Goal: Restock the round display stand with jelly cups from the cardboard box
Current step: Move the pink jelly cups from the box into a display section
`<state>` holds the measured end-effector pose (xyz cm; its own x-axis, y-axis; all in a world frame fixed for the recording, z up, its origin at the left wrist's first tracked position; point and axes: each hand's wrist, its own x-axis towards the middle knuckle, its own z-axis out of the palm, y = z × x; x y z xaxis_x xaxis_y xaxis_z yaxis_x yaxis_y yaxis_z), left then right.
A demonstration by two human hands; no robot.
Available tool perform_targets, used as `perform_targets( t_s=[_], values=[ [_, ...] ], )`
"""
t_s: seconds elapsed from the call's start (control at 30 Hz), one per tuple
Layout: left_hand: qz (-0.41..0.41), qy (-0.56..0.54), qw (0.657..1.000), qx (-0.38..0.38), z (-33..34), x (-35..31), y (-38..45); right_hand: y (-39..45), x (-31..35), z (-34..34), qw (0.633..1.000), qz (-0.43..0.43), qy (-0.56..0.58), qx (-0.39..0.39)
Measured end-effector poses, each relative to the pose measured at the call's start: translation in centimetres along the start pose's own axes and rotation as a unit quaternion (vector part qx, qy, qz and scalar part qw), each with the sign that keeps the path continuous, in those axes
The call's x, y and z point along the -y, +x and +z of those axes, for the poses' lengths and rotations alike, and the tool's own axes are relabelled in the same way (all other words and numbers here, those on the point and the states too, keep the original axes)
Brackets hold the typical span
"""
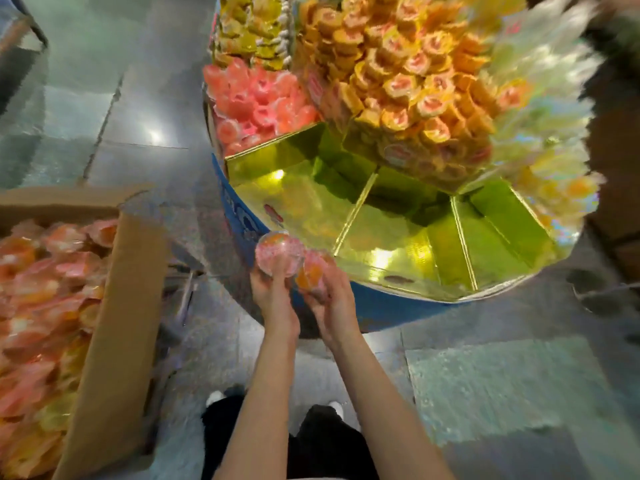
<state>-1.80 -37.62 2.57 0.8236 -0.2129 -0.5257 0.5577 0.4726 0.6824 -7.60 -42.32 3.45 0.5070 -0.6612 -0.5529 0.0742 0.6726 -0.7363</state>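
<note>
- Your left hand [273, 299] grips a jelly cup [280, 252] from below, fingers curled round its lower part, the pink-and-orange top facing the camera.
- Your right hand [334, 306] grips a second cup [311, 275], fingers wrapped round it; it is partly hidden behind the fingers and shows orange and pink.
- The two cups touch or nearly touch; the blur does not let you tell which.
- Both cups sit just at the near-left edge of the stand [398, 299], over its blue outer wall, not inside any compartment.
- The stand's near compartments [304, 202] show bare gold lining, split by gold dividers [356, 213].
- Farther back on the left, one compartment holds pink cups [259, 98].
- The raised middle tier is piled with orange cups [401, 74]; behind the pink ones lies a heap of yellow packs [249, 26].
- The right side of the stand is smeared by motion; you can make out pale yellow and orange items [561, 192] there, nothing finer.
- The box [114, 299] stands on the floor to your left, flaps open, full of pink and orange cups [41, 289].
- The box and stand are apart, with grey tiled floor [104, 116] between them.
- Your dark trousers [322, 441] and white shoe tips show below your forearms.
</note>
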Motion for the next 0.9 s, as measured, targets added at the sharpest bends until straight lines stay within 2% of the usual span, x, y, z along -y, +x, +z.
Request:
perform_targets(
  t_s=[0.13,0.4,0.57,0.77,0.9],
  values=[
    [-0.039,0.028,0.999,0.023,5.9,6.4,-4.5,1.0,6.1,-8.2,0.999,-0.026,0.024,0.005],
    [-0.118,0.042,0.992,0.021,15.8,17.0,-9.6,4.8,15.8,-22.2,0.995,-0.063,0.047,-0.065],
    [-0.156,0.048,0.986,0.017,19.9,21.1,-9.8,9.6,20.1,-27.2,0.987,-0.056,0.068,-0.135],
    [-0.186,0.082,0.979,0.021,24.6,24.7,-5.6,18.4,25.3,-30.3,0.980,-0.067,-0.001,-0.189],
    [-0.189,0.088,0.978,-0.010,28.3,27.2,-1.7,24.6,28.5,-32.2,0.978,-0.064,-0.056,-0.190]
  ],
)
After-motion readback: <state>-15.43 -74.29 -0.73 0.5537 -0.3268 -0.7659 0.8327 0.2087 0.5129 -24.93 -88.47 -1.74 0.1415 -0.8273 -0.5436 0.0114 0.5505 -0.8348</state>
